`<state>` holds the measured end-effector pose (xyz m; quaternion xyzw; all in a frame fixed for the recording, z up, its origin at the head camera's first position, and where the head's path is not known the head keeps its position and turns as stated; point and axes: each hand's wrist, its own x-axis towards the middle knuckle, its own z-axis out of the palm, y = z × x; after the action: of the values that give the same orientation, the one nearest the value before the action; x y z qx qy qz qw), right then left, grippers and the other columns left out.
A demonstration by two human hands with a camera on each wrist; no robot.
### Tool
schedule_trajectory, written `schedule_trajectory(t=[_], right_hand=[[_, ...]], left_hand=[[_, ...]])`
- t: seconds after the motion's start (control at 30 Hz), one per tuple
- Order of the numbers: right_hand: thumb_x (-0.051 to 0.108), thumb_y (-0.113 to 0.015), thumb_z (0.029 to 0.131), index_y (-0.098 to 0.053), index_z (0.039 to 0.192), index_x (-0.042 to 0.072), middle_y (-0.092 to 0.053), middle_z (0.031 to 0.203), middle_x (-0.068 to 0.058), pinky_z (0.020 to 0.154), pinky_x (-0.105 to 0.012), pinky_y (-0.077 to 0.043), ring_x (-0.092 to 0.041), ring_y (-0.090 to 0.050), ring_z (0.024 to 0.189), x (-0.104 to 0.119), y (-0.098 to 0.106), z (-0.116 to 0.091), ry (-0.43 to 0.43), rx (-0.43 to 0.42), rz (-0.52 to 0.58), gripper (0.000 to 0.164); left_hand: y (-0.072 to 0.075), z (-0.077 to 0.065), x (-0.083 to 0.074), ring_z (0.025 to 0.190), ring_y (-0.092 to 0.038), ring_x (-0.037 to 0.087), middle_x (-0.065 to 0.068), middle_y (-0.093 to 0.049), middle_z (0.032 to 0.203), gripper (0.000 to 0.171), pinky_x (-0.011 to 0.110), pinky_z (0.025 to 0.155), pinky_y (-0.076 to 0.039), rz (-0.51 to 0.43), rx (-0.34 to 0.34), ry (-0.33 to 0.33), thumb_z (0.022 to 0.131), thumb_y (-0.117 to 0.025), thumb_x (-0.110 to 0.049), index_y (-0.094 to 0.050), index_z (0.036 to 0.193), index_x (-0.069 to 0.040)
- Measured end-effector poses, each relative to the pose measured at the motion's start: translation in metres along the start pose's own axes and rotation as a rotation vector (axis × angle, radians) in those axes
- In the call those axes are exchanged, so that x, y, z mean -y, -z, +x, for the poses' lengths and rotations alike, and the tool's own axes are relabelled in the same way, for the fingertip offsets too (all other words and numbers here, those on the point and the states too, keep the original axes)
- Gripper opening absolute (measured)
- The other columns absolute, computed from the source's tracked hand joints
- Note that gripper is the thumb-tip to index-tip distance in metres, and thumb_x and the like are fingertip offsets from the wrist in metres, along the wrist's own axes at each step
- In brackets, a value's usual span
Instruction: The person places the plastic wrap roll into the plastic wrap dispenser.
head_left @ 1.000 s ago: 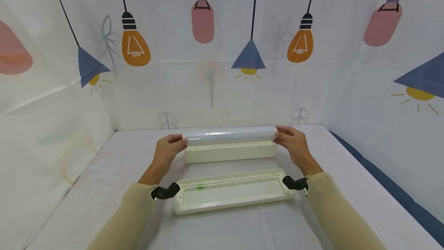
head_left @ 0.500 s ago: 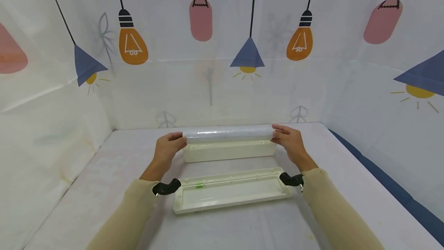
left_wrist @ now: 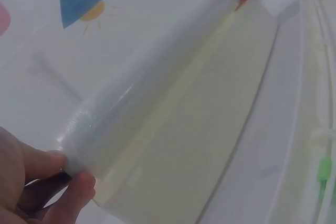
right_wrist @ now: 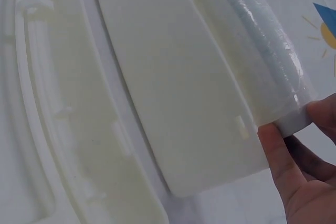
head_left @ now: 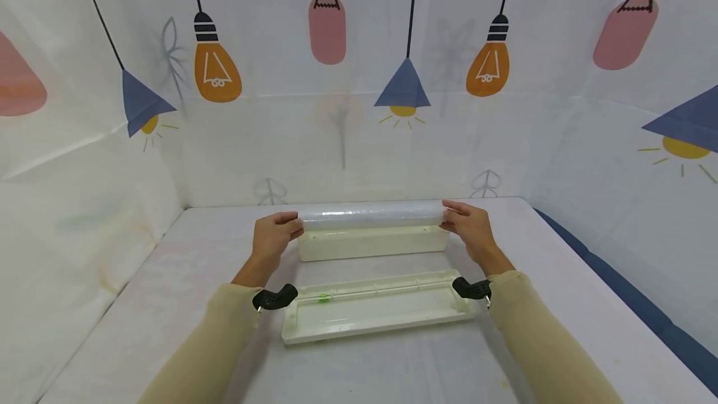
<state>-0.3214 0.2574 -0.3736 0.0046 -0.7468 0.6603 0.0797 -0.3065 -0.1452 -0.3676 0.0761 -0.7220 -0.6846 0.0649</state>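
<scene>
A roll of cling film (head_left: 370,214) lies level along the top of a long cream box (head_left: 373,245) near the back of the table. My left hand (head_left: 272,239) pinches the roll's left end between thumb and fingers. At the other end my right hand (head_left: 470,228) grips it the same way; in the right wrist view, thumb and fingers close round the roll's pale end (right_wrist: 293,123). The left wrist view has the roll running diagonally over the box's open top. The inside of the box is hidden beneath the film.
Nearer to me, a cream lid (head_left: 378,307) lies with its inner side up, with a rail and a small green slider (head_left: 324,298). A white cloth covers the table (head_left: 359,370). Behind stands a white curtain (head_left: 359,142) printed with lamps.
Both hands keep hold of the roll over the box. The roll's right end and my right hand have shifted slightly left; the head view has tilted a little.
</scene>
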Motion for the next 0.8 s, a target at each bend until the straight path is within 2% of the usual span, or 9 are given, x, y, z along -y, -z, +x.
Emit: schedule_trajectory(t=[0.13,0.3,0.6,0.8], right_hand=[[0.008,-0.060,0.101,-0.053,0.140,-0.007,-0.055,0.137,-0.029,0.086,-0.027,-0.056,-0.013,-0.069,0.094,0.0009,-0.0015,-0.0014,-0.006,-0.010,-0.023,0.042],[0.008,-0.059,0.101,-0.054,0.139,-0.007,-0.055,0.136,-0.029,0.085,-0.027,-0.056,-0.015,-0.069,0.096,0.0017,-0.0026,-0.0028,-0.002,-0.005,-0.043,0.041],[0.008,-0.059,0.101,-0.055,0.138,-0.007,-0.057,0.133,-0.028,0.085,-0.028,-0.056,-0.021,-0.069,0.099,0.0027,-0.0027,-0.0009,0.017,-0.010,-0.077,0.040],[0.007,-0.059,0.101,-0.055,0.138,-0.006,-0.057,0.134,-0.026,0.084,-0.027,-0.057,-0.021,-0.069,0.101,0.0024,-0.0016,-0.0001,-0.004,-0.008,-0.082,0.039]], left_hand=[[-0.0016,-0.0001,-0.0022,0.096,-0.071,0.024,0.025,-0.064,0.121,0.031,0.026,0.082,-0.057,0.038,-0.013,-0.008,0.094,-0.067,-0.001,-0.065,0.123,0.011],[-0.0011,0.0002,-0.0035,0.100,-0.071,0.028,0.026,-0.064,0.122,0.030,0.027,0.083,-0.057,0.085,-0.021,-0.019,0.096,-0.067,-0.004,-0.066,0.122,0.010],[-0.0025,0.0012,-0.0027,0.112,-0.066,0.033,0.022,-0.064,0.125,0.030,0.042,0.100,-0.050,0.148,-0.044,0.010,0.097,-0.065,-0.008,-0.067,0.124,0.004],[-0.0036,0.0029,0.0038,0.117,-0.063,0.033,0.021,-0.065,0.126,0.030,0.046,0.107,-0.043,0.174,-0.053,0.026,0.097,-0.065,-0.010,-0.068,0.124,0.003]])
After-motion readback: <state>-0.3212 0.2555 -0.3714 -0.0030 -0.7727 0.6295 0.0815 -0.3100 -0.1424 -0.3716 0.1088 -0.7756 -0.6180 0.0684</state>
